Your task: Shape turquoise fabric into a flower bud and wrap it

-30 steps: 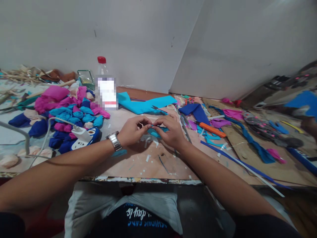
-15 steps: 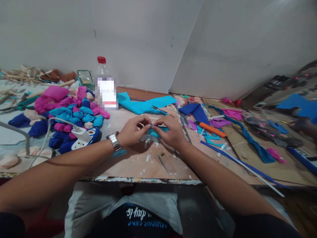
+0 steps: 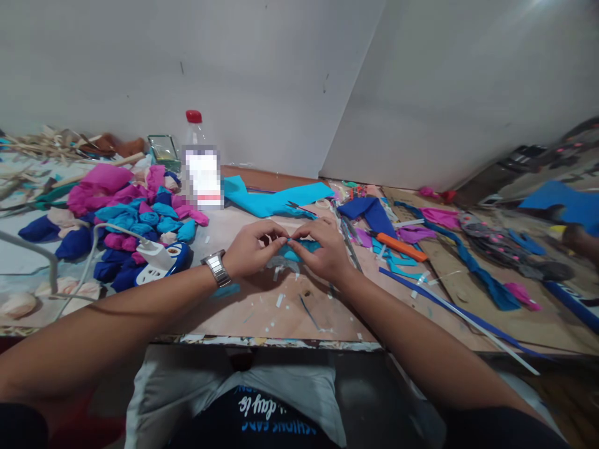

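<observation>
Both hands meet at the middle of the table [image 3: 290,312]. The left hand [image 3: 255,247] and the right hand [image 3: 322,249] have thumbs and forefingers pinched together, tip to tip, on a small turquoise piece [image 3: 294,252]. The piece sits just above the wood, partly hidden under the right fingers, with a scrap of clear or greyish material below it. A metal wristwatch [image 3: 216,268] circles the left wrist.

Just left of the watch lies a white and blue power strip [image 3: 161,257] with a plug in it. Beyond it, a heap of rolled cloth bits [image 3: 135,215] in pink, turquoise and dark blue spreads to the far left. A red-capped bottle [image 3: 200,168] stands upright behind the heap. A turquoise sheet [image 3: 276,198] lies flat on the far side of the hands. To the right, an orange cutter [image 3: 400,246] rests among coloured offcuts, and a long dark blue strip [image 3: 449,307] runs toward the near right edge.
</observation>
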`<move>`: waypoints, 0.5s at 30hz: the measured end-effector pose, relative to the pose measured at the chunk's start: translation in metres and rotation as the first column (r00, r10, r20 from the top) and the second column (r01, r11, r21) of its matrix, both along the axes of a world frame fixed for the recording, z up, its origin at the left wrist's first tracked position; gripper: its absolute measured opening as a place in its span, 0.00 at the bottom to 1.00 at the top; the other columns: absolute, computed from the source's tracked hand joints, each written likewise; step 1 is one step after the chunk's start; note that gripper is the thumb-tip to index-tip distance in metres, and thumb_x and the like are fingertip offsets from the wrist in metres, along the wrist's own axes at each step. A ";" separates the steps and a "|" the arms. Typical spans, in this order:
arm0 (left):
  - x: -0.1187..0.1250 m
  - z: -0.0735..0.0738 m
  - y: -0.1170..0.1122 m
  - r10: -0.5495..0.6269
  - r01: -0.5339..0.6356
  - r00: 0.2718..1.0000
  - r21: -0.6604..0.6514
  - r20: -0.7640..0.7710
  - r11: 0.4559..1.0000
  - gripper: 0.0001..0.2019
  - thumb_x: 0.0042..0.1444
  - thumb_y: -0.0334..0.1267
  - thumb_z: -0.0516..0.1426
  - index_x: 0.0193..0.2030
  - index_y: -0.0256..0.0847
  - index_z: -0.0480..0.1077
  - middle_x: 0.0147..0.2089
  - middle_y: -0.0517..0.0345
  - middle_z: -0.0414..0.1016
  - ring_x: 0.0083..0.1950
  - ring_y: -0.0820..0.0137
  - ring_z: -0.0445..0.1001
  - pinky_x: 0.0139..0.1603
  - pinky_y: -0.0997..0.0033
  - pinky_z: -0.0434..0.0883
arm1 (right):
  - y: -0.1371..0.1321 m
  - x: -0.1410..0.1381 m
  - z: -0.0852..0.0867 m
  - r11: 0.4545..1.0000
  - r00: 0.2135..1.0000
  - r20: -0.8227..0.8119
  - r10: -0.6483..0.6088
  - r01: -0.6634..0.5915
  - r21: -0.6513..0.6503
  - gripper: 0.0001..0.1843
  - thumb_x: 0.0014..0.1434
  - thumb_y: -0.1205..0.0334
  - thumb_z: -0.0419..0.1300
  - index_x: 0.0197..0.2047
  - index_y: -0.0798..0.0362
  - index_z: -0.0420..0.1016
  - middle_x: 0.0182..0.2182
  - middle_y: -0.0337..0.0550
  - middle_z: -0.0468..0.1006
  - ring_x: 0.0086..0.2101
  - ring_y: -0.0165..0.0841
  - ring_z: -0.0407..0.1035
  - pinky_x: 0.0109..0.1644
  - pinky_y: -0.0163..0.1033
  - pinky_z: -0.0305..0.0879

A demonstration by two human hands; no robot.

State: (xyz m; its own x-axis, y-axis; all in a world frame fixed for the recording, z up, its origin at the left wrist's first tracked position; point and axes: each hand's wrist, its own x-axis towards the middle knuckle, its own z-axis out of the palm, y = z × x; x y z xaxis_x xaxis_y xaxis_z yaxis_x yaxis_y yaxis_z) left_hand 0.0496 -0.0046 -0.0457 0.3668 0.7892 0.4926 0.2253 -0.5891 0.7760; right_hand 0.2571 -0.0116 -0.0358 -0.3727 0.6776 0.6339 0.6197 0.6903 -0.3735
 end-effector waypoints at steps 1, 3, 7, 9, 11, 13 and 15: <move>0.000 -0.001 0.000 0.001 -0.001 1.000 -0.004 0.006 1.000 0.08 0.65 0.41 0.59 0.41 0.40 0.77 0.41 0.55 0.81 0.40 0.70 0.76 0.40 0.70 0.72 | 0.000 0.000 -0.001 1.000 1.000 -0.001 -0.003 0.003 -0.001 0.08 0.65 0.54 0.64 0.36 0.48 0.75 0.36 0.41 0.84 0.41 0.39 0.76 0.55 0.50 0.61; 0.000 -0.001 0.000 -0.002 0.003 1.000 -0.023 0.015 1.000 0.08 0.64 0.42 0.59 0.41 0.40 0.77 0.41 0.55 0.81 0.40 0.70 0.76 0.41 0.70 0.73 | 0.001 0.001 -0.001 1.000 1.000 -0.005 -0.002 0.002 0.000 0.09 0.65 0.53 0.65 0.36 0.48 0.75 0.36 0.41 0.84 0.41 0.39 0.76 0.55 0.50 0.61; 0.001 -0.001 -0.001 -0.025 0.025 1.000 -0.044 0.006 0.999 0.08 0.66 0.41 0.57 0.41 0.40 0.74 0.40 0.55 0.79 0.40 0.71 0.75 0.41 0.71 0.72 | 0.002 0.002 0.000 1.000 1.000 0.007 0.012 -0.012 0.012 0.09 0.64 0.54 0.66 0.35 0.48 0.76 0.35 0.40 0.84 0.40 0.38 0.76 0.56 0.50 0.59; 0.001 0.000 -0.001 -0.037 0.038 0.999 -0.048 0.008 0.998 0.09 0.67 0.41 0.56 0.41 0.39 0.73 0.40 0.55 0.78 0.40 0.71 0.74 0.41 0.71 0.71 | 0.001 0.001 0.001 0.999 1.000 0.013 0.023 -0.023 0.025 0.09 0.64 0.54 0.66 0.35 0.48 0.76 0.35 0.40 0.84 0.39 0.38 0.76 0.55 0.50 0.59; 0.001 0.001 -0.002 -0.044 0.046 0.999 -0.066 0.022 0.997 0.09 0.67 0.42 0.55 0.42 0.39 0.72 0.40 0.55 0.77 0.40 0.71 0.73 0.41 0.70 0.71 | 0.000 0.001 0.003 0.999 0.999 0.018 0.034 -0.035 0.039 0.08 0.64 0.55 0.66 0.36 0.48 0.76 0.35 0.40 0.84 0.39 0.38 0.77 0.55 0.50 0.59; 0.001 0.001 -0.002 -0.050 0.053 0.998 -0.086 0.034 0.995 0.10 0.68 0.42 0.55 0.42 0.39 0.71 0.41 0.55 0.76 0.40 0.70 0.73 0.41 0.70 0.70 | -0.001 0.000 0.004 0.998 0.999 0.019 0.036 -0.037 0.051 0.07 0.64 0.56 0.66 0.36 0.48 0.77 0.34 0.40 0.84 0.38 0.38 0.77 0.55 0.50 0.59; 0.002 0.000 -0.002 -0.066 0.069 0.997 -0.090 0.038 0.993 0.10 0.68 0.43 0.55 0.42 0.39 0.71 0.40 0.55 0.76 0.40 0.70 0.73 0.41 0.70 0.70 | -0.001 -0.001 0.004 0.998 0.999 0.015 0.029 -0.030 0.062 0.07 0.64 0.57 0.66 0.35 0.49 0.76 0.34 0.39 0.84 0.38 0.38 0.77 0.54 0.50 0.59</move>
State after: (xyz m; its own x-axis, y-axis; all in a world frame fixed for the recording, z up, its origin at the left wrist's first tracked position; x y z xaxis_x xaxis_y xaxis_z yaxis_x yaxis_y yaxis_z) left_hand 0.0512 -0.0062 -0.0459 0.4051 0.8053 0.4328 0.1595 -0.5284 0.8339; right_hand 0.2566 -0.0127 -0.0322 -0.4013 0.6257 0.6689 0.6034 0.7300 -0.3208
